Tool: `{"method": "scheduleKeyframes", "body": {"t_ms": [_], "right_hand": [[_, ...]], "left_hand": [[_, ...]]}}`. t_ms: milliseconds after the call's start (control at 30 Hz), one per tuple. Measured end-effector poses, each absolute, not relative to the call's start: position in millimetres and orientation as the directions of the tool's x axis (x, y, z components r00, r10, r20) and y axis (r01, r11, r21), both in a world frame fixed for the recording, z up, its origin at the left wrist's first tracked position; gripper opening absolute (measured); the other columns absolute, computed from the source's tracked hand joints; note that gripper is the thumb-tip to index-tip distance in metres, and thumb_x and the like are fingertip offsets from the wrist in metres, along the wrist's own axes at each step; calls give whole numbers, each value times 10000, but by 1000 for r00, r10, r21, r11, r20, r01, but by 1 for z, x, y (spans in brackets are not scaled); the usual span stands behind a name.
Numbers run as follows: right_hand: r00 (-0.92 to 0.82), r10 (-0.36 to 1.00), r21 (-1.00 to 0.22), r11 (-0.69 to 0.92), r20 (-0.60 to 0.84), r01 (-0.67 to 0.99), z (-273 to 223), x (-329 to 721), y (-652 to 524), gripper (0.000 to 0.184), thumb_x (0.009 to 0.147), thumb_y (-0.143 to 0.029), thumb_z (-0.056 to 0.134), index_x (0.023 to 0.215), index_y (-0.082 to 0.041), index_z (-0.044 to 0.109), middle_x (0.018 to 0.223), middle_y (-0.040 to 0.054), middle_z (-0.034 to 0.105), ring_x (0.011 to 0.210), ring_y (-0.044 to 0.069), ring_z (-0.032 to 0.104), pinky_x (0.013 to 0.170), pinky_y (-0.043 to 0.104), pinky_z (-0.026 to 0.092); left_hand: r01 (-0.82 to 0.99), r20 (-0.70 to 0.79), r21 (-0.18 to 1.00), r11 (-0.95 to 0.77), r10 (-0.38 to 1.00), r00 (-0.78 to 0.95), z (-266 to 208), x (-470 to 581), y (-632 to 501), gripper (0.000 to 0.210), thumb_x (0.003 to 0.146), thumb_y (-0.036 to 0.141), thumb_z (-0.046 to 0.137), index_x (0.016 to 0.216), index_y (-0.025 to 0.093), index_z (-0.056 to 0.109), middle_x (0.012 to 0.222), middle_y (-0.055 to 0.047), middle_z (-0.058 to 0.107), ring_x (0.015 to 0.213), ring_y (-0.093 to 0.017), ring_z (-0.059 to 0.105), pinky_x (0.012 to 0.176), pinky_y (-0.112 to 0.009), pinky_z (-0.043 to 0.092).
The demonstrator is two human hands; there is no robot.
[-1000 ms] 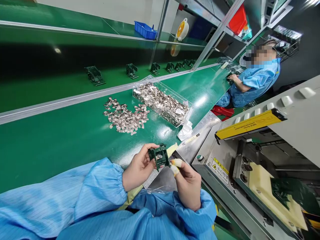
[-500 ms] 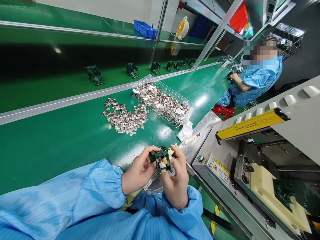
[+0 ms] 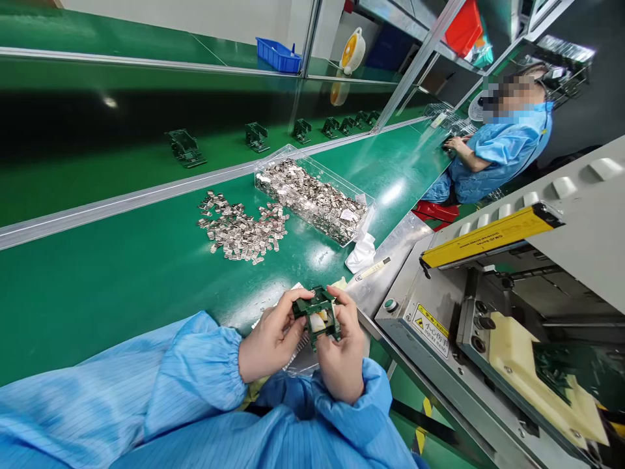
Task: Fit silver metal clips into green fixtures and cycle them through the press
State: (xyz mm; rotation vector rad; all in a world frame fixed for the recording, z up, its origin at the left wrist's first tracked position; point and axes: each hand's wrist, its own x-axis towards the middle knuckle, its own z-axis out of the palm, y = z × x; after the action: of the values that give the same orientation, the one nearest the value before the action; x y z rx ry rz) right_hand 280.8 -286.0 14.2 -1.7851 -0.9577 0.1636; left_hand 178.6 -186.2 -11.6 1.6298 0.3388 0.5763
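Between my two hands I hold a dark green plastic frame with openings through it, just above my lap. The thumb and fingers of my left hand are closed on its left side. My right hand grips its right side, with the thumb at the lower edge and the index finger near the top. Whether a small part sits inside the frame I cannot make out. Beyond my hands, a loose pile of small silvery metal pieces lies on the green table.
A clear box full of similar metal pieces stands behind the pile. Several green frames line the back ledge. A white cloth and a pen-like tool lie near a machine at right. A co-worker sits farther off.
The green frame has turned slightly in my hands, which keep their hold on it. The whole view has shifted a little. The co-worker's head and arms have moved slightly.
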Motion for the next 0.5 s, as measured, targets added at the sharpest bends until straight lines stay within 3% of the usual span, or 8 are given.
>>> {"method": "scheduleKeyframes", "body": {"t_ms": [67,167,267,333,433,500], "right_hand": [[733,637,-909,-122,236,399,10,278,-285,95,834,-276,631,899,-208,647,1219,108,597,1135,258,576,983,414,464],[771,619,-970,-58,150,236,5,279,-288,298,822,-327,670,1092,-205,638,1225,123,613,1124,266,594,961,409,491],[744,651,-988,61,149,145,8,287,-299,365,859,-293,627,1213,-215,597,1285,128,601,1149,262,599,935,389,517],[660,723,-978,117,204,173,14,296,-310,429,882,-259,592,1308,-235,544,1397,125,531,1249,273,539,963,399,503],[490,832,-946,118,259,300,25,306,-330,689,850,-247,663,1474,-280,372,1513,106,408,1386,293,392,1078,453,413],[456,845,-929,119,280,351,31,311,-344,791,786,-254,757,1477,-281,372,1473,111,457,1350,293,440,1101,458,394]], "left_hand": [[-113,172,983,-143,522,835,-12,178,-187,312,952,233,470,1264,239,469,1008,-61,643,718,-138,619,648,-235,500],[-133,156,988,-81,514,844,-10,179,-187,300,959,268,479,1258,240,472,972,-59,637,771,-151,631,685,-243,512],[-157,110,986,49,516,850,-5,182,-186,313,945,318,517,1242,230,471,927,-58,634,795,-169,645,736,-271,534],[-152,61,978,140,503,862,0,184,-186,344,932,354,540,1241,234,447,951,-63,642,780,-172,659,752,-289,548],[-74,9,987,144,408,913,15,186,-190,368,931,401,528,1246,235,436,967,-70,648,824,-191,669,764,-298,553],[10,-30,997,74,277,960,30,187,-193,377,945,404,498,1276,234,441,956,-64,642,870,-195,657,747,-283,549]]}}
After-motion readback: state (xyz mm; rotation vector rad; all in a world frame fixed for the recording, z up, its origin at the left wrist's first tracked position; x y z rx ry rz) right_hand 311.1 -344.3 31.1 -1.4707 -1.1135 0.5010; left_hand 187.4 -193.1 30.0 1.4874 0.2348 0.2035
